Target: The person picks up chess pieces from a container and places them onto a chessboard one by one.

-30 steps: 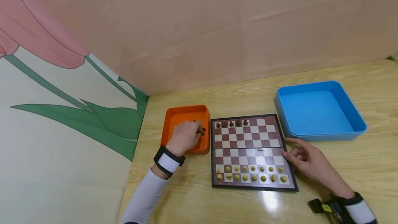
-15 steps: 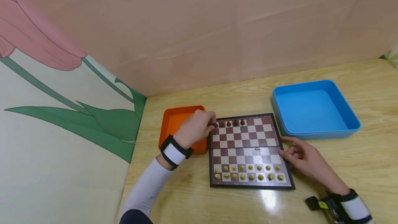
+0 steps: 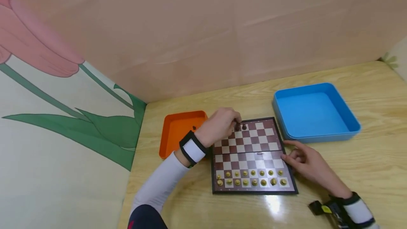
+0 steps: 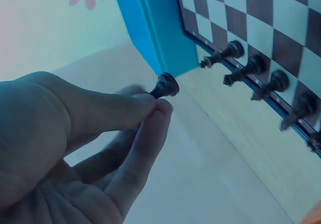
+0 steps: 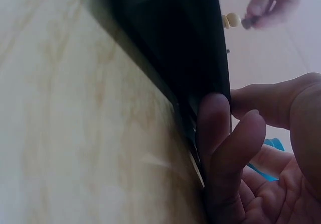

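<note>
Left hand (image 3: 219, 125) pinching a dark chess piece (image 4: 167, 85) by the chessboard's (image 3: 249, 148) far edge
Its wide base is left free, probably to keep it clear of the fingers; the right hand (image 3: 304, 160) grips the board's right edge, presumably to steady it, while gold pieces (image 3: 245, 182) stand along the near edge

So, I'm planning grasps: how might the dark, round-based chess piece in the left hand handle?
The dark chess piece is probably light: the left hand pinches it with fingertips. If toppled, its round base might let it roll.
</note>
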Motion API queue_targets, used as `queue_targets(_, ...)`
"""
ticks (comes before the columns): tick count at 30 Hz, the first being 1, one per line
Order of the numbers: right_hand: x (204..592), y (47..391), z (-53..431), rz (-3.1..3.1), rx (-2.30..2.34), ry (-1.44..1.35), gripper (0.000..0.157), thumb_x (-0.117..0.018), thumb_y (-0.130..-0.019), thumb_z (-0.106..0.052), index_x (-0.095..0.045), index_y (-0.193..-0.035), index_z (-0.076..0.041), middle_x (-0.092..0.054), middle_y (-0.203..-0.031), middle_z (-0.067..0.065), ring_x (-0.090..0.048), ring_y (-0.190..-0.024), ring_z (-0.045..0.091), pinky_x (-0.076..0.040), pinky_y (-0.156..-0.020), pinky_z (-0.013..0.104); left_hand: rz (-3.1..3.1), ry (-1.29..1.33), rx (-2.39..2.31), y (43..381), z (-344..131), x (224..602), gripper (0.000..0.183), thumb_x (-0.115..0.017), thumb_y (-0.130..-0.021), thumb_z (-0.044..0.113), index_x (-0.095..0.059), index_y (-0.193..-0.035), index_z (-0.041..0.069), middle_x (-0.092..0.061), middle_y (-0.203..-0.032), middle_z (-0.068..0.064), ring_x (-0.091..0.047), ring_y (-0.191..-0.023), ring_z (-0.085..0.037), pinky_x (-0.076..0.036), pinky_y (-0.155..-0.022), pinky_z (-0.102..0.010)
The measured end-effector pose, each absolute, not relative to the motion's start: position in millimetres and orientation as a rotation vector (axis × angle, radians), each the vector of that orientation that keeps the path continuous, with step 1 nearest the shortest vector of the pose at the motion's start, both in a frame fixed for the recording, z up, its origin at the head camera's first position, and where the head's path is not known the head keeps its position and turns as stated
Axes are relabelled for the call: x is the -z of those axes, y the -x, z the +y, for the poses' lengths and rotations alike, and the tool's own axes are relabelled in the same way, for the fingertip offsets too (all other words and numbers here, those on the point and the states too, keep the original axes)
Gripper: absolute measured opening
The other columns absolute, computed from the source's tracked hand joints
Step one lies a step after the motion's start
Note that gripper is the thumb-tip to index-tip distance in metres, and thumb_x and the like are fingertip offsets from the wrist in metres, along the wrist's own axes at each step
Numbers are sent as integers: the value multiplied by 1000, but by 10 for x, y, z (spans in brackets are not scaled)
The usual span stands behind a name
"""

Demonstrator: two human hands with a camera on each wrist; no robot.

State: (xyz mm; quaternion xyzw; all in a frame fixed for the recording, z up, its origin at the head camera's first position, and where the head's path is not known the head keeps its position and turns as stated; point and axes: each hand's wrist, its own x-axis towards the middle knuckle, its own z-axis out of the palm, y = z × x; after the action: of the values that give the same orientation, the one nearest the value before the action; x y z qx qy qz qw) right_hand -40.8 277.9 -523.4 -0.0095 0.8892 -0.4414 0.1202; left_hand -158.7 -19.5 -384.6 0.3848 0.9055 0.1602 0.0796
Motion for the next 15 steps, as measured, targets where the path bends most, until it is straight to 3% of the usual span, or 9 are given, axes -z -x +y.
queue_targets(15, 5228, 414, 2742, 2581, 1316, 32, 64, -69, -106, -30, -45, -155, 4, -72, -90, 4, -65, -71, 15, -55, -62, 27, 2729, -1215, -381, 1778, 179, 4029, 11, -73, -102, 11, -79, -111, 10, -74, -99, 2, -61, -78, -7, -49, -65, -14)
